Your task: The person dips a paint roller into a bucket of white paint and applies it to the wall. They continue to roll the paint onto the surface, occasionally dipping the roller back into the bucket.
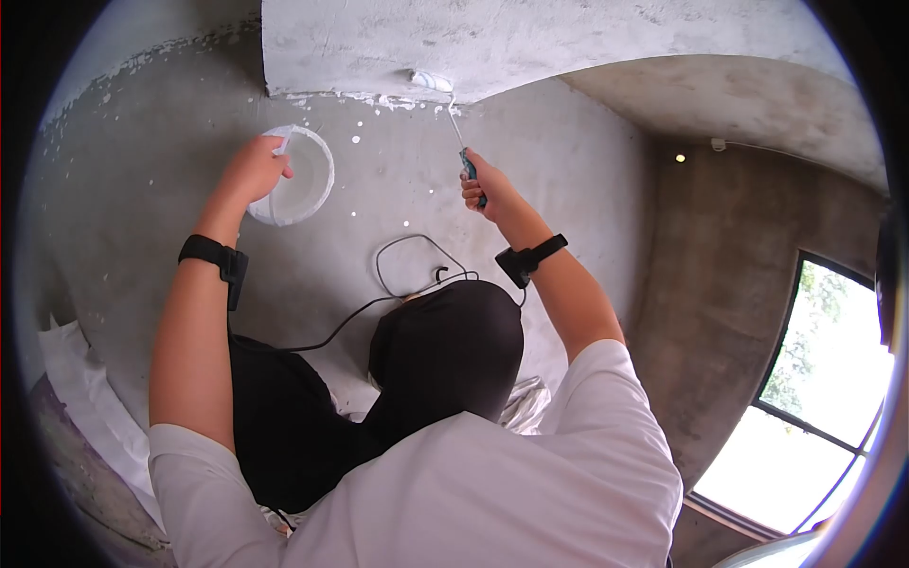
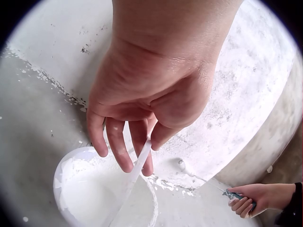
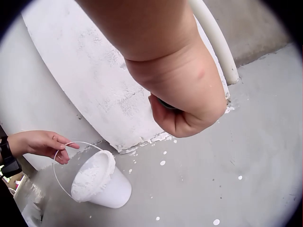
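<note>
My left hand (image 1: pixel 254 170) pinches the thin white handle (image 2: pixel 137 171) of a white bucket (image 3: pixel 116 189) between thumb and fingers. White paint (image 2: pixel 92 201) lies inside the bucket, and its rim is coated with paint. My right hand (image 1: pixel 492 189) grips the teal handle (image 1: pixel 469 168) of a small paint roller; in the right wrist view the hand (image 3: pixel 182 113) hides nearly all of it. The white roller head (image 1: pixel 432 81) is at the lower edge of the whitish wall (image 1: pixel 379 43), just above the floor.
White paint spots dot the grey floor (image 1: pixel 322 275). A black cable (image 1: pixel 327 339) loops near my knees. A pale pipe (image 3: pixel 218 42) runs beside the whitish wall. At the right is a window (image 1: pixel 814 379); white sheeting (image 1: pixel 90 407) lies at the left.
</note>
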Available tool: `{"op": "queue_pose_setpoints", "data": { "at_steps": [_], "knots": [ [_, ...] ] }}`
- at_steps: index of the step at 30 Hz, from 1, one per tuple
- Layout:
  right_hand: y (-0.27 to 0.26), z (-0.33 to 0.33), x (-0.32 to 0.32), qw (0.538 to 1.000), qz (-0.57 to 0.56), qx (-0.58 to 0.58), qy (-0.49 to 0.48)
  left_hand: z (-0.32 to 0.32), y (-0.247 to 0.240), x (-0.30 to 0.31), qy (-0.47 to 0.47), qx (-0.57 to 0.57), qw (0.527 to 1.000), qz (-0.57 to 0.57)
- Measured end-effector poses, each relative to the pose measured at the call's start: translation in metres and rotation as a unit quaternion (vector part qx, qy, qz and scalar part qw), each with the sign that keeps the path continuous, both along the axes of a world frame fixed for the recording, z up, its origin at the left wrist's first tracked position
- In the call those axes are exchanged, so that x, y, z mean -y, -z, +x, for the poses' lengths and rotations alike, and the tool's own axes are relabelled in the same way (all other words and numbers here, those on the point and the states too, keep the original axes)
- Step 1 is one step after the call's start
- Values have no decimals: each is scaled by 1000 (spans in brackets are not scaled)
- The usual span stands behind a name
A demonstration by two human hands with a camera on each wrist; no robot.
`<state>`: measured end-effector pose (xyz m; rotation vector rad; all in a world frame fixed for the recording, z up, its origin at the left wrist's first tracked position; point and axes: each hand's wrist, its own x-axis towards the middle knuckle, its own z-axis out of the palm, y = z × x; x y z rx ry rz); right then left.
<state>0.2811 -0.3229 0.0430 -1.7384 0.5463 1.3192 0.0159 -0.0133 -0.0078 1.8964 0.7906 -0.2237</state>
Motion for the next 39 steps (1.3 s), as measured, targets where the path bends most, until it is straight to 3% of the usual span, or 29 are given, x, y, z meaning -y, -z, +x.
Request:
{"op": "queue_pose_setpoints", "data": {
  "at_steps": [12,19,22,25,34,39],
  "knots": [
    [-128,-13,35,991,73,108,34,2,-5,2,-3,6,1000,2],
    [-208,-21,39,960,119,250,53,6,-7,2,-4,-9,1000,-13],
    [-232,-20,34,929,111,348,58,3,1,4,-5,7,1000,4],
    [-256,-9,19,869,171,462,55,4,-5,4,3,9,1000,12],
    [-278,-30,-45,798,312,514,39,0,7,0,-13,7,1000,-6],
    [-288,-41,-85,786,354,506,30,0,4,3,-23,4,1000,-7]
  ]
}}
